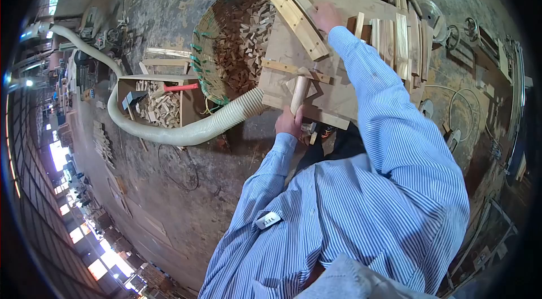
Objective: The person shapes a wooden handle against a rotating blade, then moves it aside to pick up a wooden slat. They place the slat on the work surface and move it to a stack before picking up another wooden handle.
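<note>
Fingers (296,114) of our left hand (287,124) are closed round a wooden handle (299,93) over the bench (285,51), our right hand (326,16) rests beside a long slat (293,14), grip unclear, so we seem mid-assembly, and any strike needs steady wood.

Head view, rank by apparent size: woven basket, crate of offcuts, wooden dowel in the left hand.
1. woven basket, clearly largest
2. crate of offcuts
3. wooden dowel, gripped by the left hand, smallest

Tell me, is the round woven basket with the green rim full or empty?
Full: the woven basket is heaped with small pale wood offcuts almost to its rim.
</note>
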Available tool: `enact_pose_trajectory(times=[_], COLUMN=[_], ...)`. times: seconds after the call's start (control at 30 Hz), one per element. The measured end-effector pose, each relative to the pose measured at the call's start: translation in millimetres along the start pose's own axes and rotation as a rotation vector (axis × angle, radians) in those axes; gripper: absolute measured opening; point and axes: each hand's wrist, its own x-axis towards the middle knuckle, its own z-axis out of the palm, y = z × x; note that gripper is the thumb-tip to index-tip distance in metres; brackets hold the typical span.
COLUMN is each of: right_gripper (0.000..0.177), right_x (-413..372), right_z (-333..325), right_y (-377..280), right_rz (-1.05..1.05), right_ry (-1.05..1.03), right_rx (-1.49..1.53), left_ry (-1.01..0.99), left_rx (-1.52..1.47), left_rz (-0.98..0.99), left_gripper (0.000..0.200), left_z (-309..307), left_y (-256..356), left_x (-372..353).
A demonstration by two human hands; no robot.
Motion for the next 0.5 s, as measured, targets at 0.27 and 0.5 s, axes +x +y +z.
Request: enact_pose_trajectory(times=[0.27, 0.5], right_gripper=[0.038, 0.039], right_x=[14.9, 44.5], right_z=[38.7, 42.4], right_y=[-6.9, -18.8], right_rz=[-0.043, -0.059], right_ry=[0.081, 0.091], right_rx=[0.076, 0.086], left_ry=[-0.005, -0.059], left_rx=[-0.014, -0.008], left_rz=[0.001, -0.05], left_gripper=[0.054, 0.054], left_z=[-6.4, -10.2], left_y=[-5.5, 2.1], left_x=[-17.0, -13.1])
